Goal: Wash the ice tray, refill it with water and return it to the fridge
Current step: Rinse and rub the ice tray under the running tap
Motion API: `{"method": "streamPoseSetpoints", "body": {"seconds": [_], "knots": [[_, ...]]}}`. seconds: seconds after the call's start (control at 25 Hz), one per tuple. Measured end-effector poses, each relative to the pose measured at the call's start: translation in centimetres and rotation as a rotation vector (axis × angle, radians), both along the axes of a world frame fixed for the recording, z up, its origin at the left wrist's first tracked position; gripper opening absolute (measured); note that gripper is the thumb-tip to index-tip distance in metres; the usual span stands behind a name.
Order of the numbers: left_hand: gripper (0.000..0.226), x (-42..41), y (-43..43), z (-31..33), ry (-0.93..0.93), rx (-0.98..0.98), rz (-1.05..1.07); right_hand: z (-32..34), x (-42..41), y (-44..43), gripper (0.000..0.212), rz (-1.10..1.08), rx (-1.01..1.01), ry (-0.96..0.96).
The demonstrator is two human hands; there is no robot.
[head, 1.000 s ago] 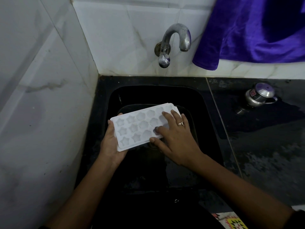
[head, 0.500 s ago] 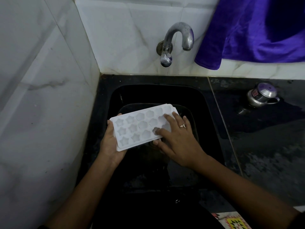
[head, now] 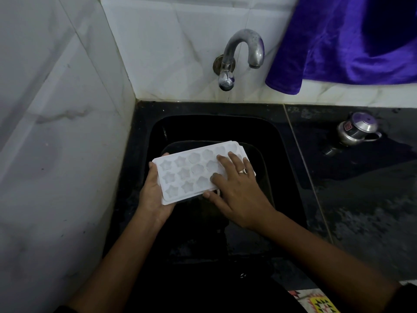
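A white ice tray (head: 187, 172) with star and flower shaped cells is held over the black sink (head: 286, 154), tilted a little up toward the far right. My left hand (head: 152, 195) grips its near-left end from underneath, thumb on the left edge. My right hand (head: 237, 188) lies flat on the tray's right half, fingers spread over the cells, thumb at the tray's near edge, a ring on one finger. The right end of the tray is partly hidden by this hand. A metal tap (head: 241, 55) on the wall above gives no visible water.
White marble wall tiles close in at the left and behind. A purple cloth (head: 352, 41) hangs at the upper right. A small steel lidded pot (head: 356, 132) lies on the wet black counter (head: 372, 199) to the right of the sink.
My right hand's fingers have slid a little across the tray's cells. The tray and my left hand have stayed nearly in place.
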State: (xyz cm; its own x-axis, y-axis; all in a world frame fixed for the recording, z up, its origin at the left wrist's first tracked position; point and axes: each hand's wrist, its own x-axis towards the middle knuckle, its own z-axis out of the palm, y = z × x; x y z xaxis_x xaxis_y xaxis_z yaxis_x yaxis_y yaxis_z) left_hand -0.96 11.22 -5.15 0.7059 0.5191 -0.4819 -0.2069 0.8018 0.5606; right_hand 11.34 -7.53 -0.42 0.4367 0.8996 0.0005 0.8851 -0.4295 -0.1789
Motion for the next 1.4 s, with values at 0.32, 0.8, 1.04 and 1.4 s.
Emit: {"method": "streamPoseSetpoints", "body": {"seconds": [0.32, 0.8, 1.04, 1.4], "knots": [[0.051, 0.1, 0.4, 0.2, 0.004, 0.014, 0.008, -0.2, 0.3, 0.0, 0.049, 0.003, 0.004, -0.033], [0.051, 0.1, 0.3, 0.1, -0.001, 0.029, 0.003, 0.1, 0.2, 0.6, 0.050, -0.047, 0.010, -0.021], [0.052, 0.3, 0.5, 0.1, 0.008, 0.007, 0.005, 0.3, 0.9, 0.4, 0.050, -0.036, -0.004, -0.023], [0.054, 0.4, 0.9, 0.1, 0.037, -0.014, 0.038, 1.1, -0.2, 1.0, 0.049, -0.029, 0.085, 0.044]]}}
